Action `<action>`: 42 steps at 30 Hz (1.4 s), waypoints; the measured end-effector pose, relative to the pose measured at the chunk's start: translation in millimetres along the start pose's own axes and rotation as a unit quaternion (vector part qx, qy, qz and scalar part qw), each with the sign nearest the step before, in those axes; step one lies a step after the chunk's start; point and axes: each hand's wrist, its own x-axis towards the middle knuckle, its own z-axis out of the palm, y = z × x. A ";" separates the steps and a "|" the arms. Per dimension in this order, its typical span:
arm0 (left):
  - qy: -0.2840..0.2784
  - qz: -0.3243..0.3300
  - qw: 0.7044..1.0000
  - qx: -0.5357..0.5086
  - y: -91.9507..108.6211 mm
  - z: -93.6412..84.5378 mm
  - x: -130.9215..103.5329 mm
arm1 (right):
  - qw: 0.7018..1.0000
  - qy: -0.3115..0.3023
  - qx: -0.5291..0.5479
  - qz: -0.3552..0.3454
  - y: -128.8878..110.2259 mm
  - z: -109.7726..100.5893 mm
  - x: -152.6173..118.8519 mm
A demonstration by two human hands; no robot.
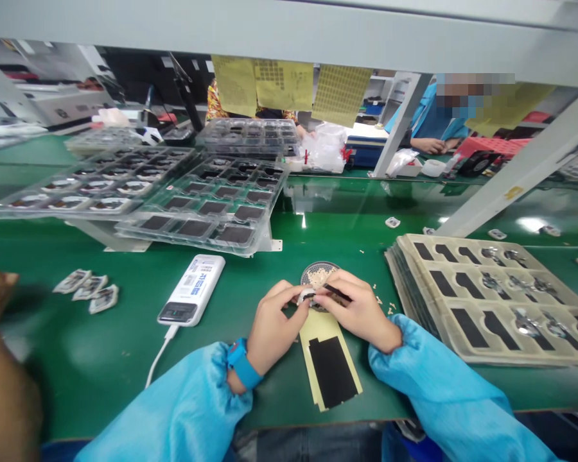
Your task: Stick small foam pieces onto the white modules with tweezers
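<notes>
Over the green table, my left hand pinches a small white part between thumb and fingers. My right hand meets it from the other side; its fingertips are at the same part and hold a thin dark strip. Behind the fingers is a round dish with small pale pieces inside. Below the hands lies a yellow sheet bearing a black rectangle. Fingertips partly cover the white part, so its details are hidden.
Stacked cream trays with black and shiny parts stand at right. Clear trays rest on a raised stand at back left. A white power bank with a cable and three white parts lie left. Another person's arm is at far left.
</notes>
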 end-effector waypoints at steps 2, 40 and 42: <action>-0.004 -0.002 1.000 0.003 -0.6 -0.5 0.2 | 1.000 -0.005 -0.005 -0.014 3.9 2.2 -1.7; -0.078 0.037 0.971 0.223 5.9 101.9 208.4 | 0.992 0.120 -0.014 0.046 -13.9 -28.1 -5.3; -0.126 0.042 0.963 0.235 14.2 139.9 228.4 | 0.991 0.117 0.016 0.056 -15.6 -28.7 -7.2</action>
